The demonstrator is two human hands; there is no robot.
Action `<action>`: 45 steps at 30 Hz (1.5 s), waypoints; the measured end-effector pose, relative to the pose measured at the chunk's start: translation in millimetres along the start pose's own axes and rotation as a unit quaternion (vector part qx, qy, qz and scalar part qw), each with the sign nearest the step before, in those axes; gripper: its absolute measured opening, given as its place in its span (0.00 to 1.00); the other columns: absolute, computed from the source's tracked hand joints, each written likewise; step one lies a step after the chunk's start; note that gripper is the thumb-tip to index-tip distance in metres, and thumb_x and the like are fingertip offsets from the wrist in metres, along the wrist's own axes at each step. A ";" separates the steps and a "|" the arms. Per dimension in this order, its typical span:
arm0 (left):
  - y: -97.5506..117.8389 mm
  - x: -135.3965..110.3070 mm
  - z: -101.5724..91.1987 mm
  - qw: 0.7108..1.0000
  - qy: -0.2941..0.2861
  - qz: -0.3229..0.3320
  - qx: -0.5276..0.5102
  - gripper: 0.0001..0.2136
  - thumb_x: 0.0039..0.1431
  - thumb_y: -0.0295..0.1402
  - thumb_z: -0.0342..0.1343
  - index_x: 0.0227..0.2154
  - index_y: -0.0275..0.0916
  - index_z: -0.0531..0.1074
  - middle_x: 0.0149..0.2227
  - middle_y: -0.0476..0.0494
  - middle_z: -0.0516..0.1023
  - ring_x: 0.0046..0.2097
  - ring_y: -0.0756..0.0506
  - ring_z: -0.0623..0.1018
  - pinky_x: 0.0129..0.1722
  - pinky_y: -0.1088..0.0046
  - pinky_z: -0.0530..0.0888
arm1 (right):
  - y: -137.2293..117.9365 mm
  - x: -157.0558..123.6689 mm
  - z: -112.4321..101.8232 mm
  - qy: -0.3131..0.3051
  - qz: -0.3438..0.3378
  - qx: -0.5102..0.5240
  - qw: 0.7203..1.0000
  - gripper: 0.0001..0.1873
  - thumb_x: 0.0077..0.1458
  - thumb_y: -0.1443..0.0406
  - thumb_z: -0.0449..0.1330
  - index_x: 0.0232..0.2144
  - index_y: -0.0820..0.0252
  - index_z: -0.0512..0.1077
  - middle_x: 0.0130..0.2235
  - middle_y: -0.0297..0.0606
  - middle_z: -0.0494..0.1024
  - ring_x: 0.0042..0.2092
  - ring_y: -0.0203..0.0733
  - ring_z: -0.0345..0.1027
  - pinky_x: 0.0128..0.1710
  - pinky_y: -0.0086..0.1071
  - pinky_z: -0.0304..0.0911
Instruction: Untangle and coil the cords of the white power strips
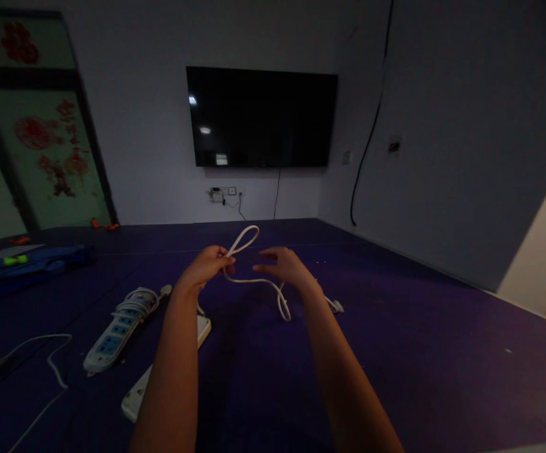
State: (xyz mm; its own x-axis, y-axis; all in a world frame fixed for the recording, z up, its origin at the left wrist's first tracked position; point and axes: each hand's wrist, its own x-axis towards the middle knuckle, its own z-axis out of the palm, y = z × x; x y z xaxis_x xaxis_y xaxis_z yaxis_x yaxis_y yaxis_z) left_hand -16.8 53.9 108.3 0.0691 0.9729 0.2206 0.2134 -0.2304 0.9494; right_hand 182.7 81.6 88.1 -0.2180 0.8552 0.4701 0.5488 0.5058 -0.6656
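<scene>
My left hand (209, 264) pinches a white power cord (253, 281), and a loop of it sticks up past the fingertips. To the right of that loop, my right hand (281, 264) has thumb and fingers apart, with nothing between them. The cord's slack hangs in a curl below my right hand, and its plug (337, 306) lies on the floor beyond my right wrist. Partly hidden under my left forearm is a white power strip (136, 396). Left of it lies a second power strip (117, 333) with blue sockets, its own cord wound around one end.
The purple floor (419, 352) stretches to the walls. A thin white cable (51, 358) lies at the left, with blue fabric (41, 261) behind it. A television (263, 119) hangs on the far wall, and a black cable (372, 126) runs down the right wall.
</scene>
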 end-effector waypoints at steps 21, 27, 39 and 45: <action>2.2 0.1 -23.8 0.965 0.172 -0.005 -0.199 0.06 0.39 0.21 0.56 0.23 0.35 0.66 0.18 0.48 0.73 0.23 0.50 0.75 0.31 0.71 0.73 | 31.3 -5.4 7.1 -0.273 0.166 -0.136 0.938 0.47 0.20 0.64 0.72 0.50 0.54 0.69 0.45 0.41 0.77 0.41 0.46 0.73 0.33 0.29 0.66; -1.2 1.8 -29.8 0.961 0.183 0.006 -0.207 0.05 0.37 0.23 0.56 0.20 0.34 0.66 0.15 0.51 0.70 0.20 0.52 0.71 0.28 0.73 0.73 | 33.9 2.1 6.2 -0.125 0.156 -0.196 0.960 0.08 0.45 0.67 0.61 0.28 0.66 0.78 0.31 0.47 0.80 0.36 0.44 0.74 0.33 0.27 0.63; -0.6 -0.1 -28.8 0.975 0.131 -0.005 -0.180 0.11 0.37 0.33 0.63 0.15 0.35 0.65 0.10 0.58 0.59 0.14 0.56 0.61 0.28 0.74 0.71 | -5.9 1.0 -14.3 0.345 0.019 0.064 0.936 0.21 0.54 0.69 0.47 0.49 0.66 0.68 0.36 0.45 0.78 0.40 0.42 0.71 0.43 0.37 0.63; 4.9 -2.6 -17.7 0.983 0.094 -0.025 -0.153 0.17 0.37 0.39 0.64 0.12 0.37 0.61 0.09 0.56 0.61 0.15 0.55 0.63 0.27 0.74 0.71 | -18.8 8.8 10.1 0.327 -0.143 0.286 0.889 0.17 0.56 0.64 0.49 0.45 0.60 0.70 0.40 0.42 0.77 0.43 0.38 0.69 0.49 0.39 0.59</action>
State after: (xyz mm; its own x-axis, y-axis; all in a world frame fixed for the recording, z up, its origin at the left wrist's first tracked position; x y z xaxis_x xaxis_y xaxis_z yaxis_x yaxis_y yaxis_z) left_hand -33.2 50.6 116.3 -0.1208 0.9759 0.1820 -0.0941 -0.1937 0.9765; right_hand 162.3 80.7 99.0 0.3363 0.5277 0.7800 0.0049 0.8272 -0.5618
